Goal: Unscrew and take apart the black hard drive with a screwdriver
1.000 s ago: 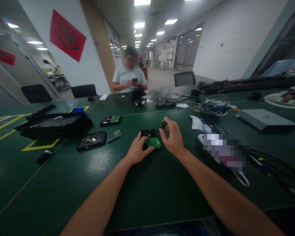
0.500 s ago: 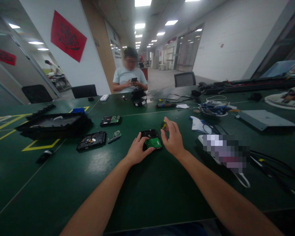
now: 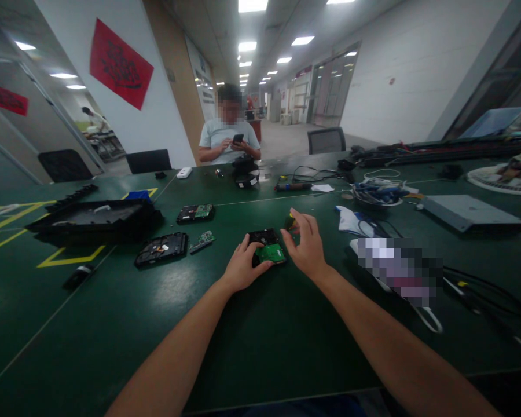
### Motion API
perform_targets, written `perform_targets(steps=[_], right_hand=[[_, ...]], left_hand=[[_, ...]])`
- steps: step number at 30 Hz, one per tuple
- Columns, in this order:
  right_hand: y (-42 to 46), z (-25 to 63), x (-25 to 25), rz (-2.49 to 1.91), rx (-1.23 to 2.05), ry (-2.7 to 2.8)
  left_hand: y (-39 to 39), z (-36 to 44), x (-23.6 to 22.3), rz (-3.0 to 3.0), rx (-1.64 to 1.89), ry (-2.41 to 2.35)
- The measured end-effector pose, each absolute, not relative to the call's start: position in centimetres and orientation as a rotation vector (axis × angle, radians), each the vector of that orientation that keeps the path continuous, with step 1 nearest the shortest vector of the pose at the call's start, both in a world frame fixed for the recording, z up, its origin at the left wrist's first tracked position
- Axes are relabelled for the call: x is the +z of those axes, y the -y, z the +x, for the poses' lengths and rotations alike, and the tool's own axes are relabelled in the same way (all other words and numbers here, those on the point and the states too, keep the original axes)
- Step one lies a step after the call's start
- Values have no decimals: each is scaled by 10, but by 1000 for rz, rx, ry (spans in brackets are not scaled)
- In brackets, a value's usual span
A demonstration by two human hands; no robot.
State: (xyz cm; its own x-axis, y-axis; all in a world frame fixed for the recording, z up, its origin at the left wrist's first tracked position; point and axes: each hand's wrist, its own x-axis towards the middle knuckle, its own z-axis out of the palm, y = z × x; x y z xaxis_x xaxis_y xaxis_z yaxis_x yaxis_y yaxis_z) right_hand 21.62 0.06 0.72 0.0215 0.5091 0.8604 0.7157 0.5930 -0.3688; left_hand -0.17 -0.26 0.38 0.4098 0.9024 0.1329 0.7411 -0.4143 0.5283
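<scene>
Well to the left of the drive (image 3: 270, 253) stands a black tray (image 3: 96, 219), with a small black plug (image 3: 79, 277) in front of the tray. Nearer the drive, still on its left, lie a black shell (image 3: 162, 249), a second drive (image 3: 195, 213) behind it, and a loose board (image 3: 203, 241). Beyond the drive, a seated person (image 3: 229, 139) holds a phone (image 3: 238, 138). At the drive's left side, the left hand (image 3: 244, 265) grips it, fingers spread over its edge and thumb at its near side; the drive lies on the green table (image 3: 260, 347). Just right of the drive, the right hand (image 3: 304, 243) pinches what is probably a screwdriver (image 3: 290, 222) between thumb and curved fingers. Farther right are a white packet (image 3: 351, 222) and a metal box (image 3: 471, 209).
</scene>
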Motion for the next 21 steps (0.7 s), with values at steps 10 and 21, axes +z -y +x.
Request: perform_targets(steps=[10,21], right_hand=[[0,215,7,-1037,-198,1637],[-1,216,5,-1046,-179,1629]], left_hand=[[2,-2,3,2275,584,-1398],[2,-2,2,2279,583,-1405]])
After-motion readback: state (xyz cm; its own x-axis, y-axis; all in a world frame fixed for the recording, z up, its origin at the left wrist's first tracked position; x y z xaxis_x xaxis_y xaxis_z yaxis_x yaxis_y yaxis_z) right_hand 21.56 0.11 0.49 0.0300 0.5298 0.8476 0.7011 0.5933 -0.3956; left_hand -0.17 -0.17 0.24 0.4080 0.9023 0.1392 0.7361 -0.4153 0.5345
